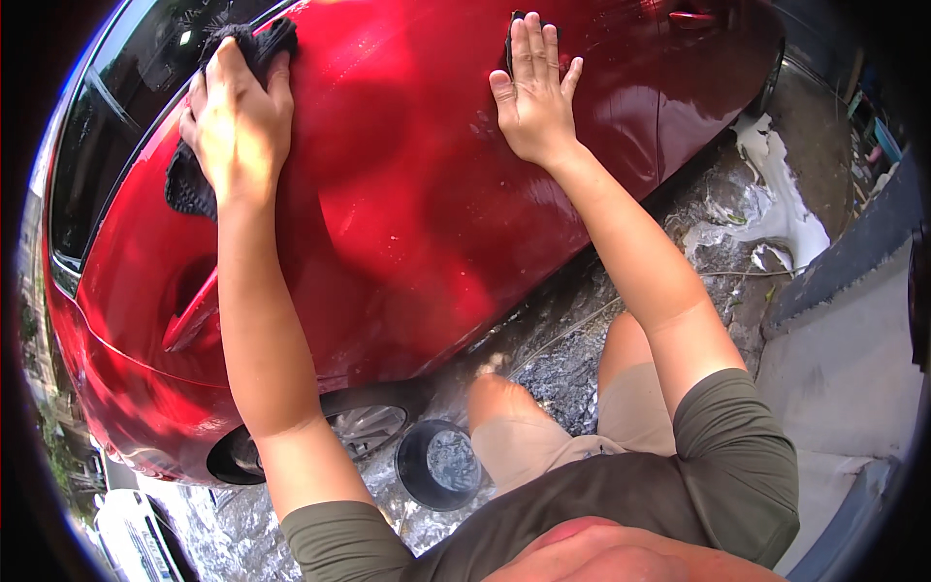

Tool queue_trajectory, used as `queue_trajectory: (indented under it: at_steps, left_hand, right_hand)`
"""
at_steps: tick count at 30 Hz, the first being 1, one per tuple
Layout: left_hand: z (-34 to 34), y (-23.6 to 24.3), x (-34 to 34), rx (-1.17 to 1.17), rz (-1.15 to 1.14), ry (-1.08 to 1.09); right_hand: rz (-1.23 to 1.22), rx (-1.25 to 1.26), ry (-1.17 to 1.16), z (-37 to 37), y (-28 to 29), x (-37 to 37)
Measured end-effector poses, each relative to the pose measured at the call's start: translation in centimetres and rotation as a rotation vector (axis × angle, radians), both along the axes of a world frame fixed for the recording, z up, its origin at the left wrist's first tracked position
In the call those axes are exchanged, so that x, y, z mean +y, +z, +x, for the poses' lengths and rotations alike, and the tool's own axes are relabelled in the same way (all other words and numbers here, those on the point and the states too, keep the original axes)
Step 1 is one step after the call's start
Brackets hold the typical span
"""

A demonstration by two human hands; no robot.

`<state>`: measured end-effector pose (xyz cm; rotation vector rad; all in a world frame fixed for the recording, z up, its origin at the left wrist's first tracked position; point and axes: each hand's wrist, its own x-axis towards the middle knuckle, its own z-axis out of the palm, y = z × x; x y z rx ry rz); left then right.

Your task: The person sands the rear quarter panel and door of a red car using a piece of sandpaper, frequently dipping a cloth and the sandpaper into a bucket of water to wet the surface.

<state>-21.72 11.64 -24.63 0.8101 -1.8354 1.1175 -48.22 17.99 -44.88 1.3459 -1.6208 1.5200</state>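
Clutching a black cloth (pixel 189 184), the left hand (pixel 238 121) is holding it against the red car (pixel 388 194) beside the dark window (pixel 78 184); right hand (pixel 536 107) is lying flat on the car, well apart. Cloth is looking soft, light, floppy; bunched middle is likely giving best hold.

I count two grips of mine, one left grip (pixel 238 126) and one right grip (pixel 535 102); one black cloth (pixel 189 184), one dark piece (pixel 509 45), one red car (pixel 407 194), two door handles (pixel 191 310), one wheel (pixel 373 425) in view and one bucket (pixel 412 466).
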Motion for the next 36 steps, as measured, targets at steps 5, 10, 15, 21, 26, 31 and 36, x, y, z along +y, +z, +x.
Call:
queue_trajectory:
  at_steps: [5,10,15,21,26,31,36]
  left_hand:
    - [-15.3,1.9,2.3,-0.094,-0.028,-0.207]
    - [-26.6,1.1,2.8,-0.279,0.176,-0.476]
    - [-19.1,8.8,-0.1,-0.294,0.215,-0.257]
    - [-10.3,10.9,-2.9,-0.546,0.053,-0.139]
    - [-10.8,9.5,-1.4,-0.565,0.228,-0.148]
    - [-9.6,7.9,1.7,-0.427,0.094,-0.274]
    - [-6.4,5.9,0.7,-0.4,0.077,-0.079]
  right_hand:
    - [0.135,-0.054,0.191,-0.2,-2.9,3.0]
    - [0.164,-0.316,0.395,0.4,-7.3,6.6]
    - [0.263,-0.632,0.543,-0.6,-17.0,13.9]
    - [0.411,-1.071,0.462,-3.0,-28.3,22.8]
    - [0.41,-1.173,0.423,-4.4,-29.7,24.8]
    - [0.263,-1.051,0.41,-5.8,-25.1,21.7]
    - [0.042,-0.815,0.384,-6.4,-16.7,16.0]
